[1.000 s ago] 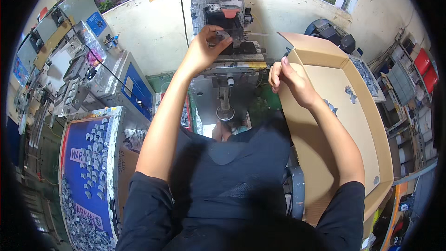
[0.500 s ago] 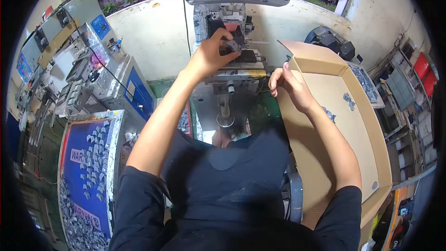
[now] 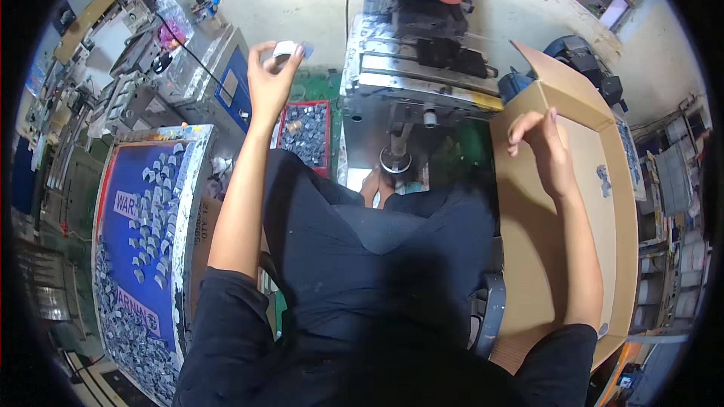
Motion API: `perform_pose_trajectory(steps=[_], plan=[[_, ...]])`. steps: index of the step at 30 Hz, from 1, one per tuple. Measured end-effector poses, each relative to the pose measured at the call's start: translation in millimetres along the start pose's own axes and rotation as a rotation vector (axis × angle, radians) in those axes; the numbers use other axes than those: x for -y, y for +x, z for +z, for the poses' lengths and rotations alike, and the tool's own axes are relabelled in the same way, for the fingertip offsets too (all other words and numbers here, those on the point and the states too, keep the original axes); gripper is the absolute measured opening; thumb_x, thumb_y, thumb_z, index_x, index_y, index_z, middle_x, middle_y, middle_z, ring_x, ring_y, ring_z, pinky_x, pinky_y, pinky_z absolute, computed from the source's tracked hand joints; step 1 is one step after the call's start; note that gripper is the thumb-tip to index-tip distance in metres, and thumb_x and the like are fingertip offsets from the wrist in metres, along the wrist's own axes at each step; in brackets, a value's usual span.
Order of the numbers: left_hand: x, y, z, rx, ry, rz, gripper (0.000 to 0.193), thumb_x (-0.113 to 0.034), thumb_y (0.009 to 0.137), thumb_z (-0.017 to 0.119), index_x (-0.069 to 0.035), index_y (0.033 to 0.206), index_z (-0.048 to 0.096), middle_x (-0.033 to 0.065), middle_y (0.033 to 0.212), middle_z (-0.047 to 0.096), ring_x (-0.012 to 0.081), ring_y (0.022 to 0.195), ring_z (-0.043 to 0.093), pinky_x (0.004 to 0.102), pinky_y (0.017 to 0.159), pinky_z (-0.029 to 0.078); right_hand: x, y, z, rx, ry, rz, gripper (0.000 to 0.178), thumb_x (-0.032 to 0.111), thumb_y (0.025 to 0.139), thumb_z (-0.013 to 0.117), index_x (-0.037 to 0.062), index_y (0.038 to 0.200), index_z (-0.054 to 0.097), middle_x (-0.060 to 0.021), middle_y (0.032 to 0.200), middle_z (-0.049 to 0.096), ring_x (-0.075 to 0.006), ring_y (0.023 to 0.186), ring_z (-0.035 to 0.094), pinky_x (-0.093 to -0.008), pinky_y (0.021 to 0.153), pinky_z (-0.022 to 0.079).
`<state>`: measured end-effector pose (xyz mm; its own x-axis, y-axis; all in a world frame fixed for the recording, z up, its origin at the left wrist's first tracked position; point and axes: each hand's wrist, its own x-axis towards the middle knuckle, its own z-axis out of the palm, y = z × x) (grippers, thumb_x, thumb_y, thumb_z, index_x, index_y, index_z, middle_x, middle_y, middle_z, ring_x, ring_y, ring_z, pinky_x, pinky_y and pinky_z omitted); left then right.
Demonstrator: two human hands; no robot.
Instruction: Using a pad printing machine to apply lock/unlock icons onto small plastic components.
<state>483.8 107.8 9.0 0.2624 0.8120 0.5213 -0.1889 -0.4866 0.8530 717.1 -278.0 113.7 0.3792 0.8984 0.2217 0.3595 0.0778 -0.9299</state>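
Pinched between the thumb and fingers of my left hand is a small curved grey piece, bright white on top. That hand is raised left of the machine, above a red tray of similar small grey parts. My right hand hovers over the inner left part of an open cardboard box, with loosely bent fingers, the thumb apart and nothing seen in it. The machine has a metal bed with dark blocks on it and a reddish part above.
At my left a blue panel in a pale frame carries rows of curved grey pieces and a heap of small ones. Behind it is a grey cabinet with a blue door. A few grey parts lie in the box. Shelving lines the far right.
My left hand has drawn back from the machine to the left, now carrying the grey piece. My right hand has shifted slightly over the box. The whole view has turned left and down.
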Motion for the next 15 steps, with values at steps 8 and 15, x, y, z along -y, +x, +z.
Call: perform_pose_trajectory(steps=[8, 15], plan=[[234.0, -58.6, -96.9, 0.003, 0.463, -0.45, 0.063, -0.032, 0.075, 0.091, -0.001, 0.114, 0.051, 0.0145, 0.086, 0.074, 0.0191, 0.079, 0.073, 0.0319, 0.07, 0.056, -41.9, -0.6, 13.7, 0.064, -0.26, 0.268, 0.061, 0.043, 0.112, 0.033, -0.0036, 0.092, 0.067, -0.0102, 0.089, 0.069, -0.0179, 0.085, 0.063, -0.0326, 0.082, 0.05], [342.5, -42.6, -82.6, 0.163, 0.651, -0.694, 0.07, -0.045, 0.072, 0.088, -0.004, 0.115, 0.051, 0.0262, 0.116, 0.069, 0.0417, 0.111, 0.067, 0.0464, 0.096, 0.051, -105.2, -28.3, 71.0, 0.4, -0.844, 0.652, 0.052, 0.021, 0.1, 0.056, 0.0085, 0.149, 0.048, -0.0223, 0.161, 0.033, -0.0414, 0.153, 0.024, -0.0494, 0.123, 0.021]])
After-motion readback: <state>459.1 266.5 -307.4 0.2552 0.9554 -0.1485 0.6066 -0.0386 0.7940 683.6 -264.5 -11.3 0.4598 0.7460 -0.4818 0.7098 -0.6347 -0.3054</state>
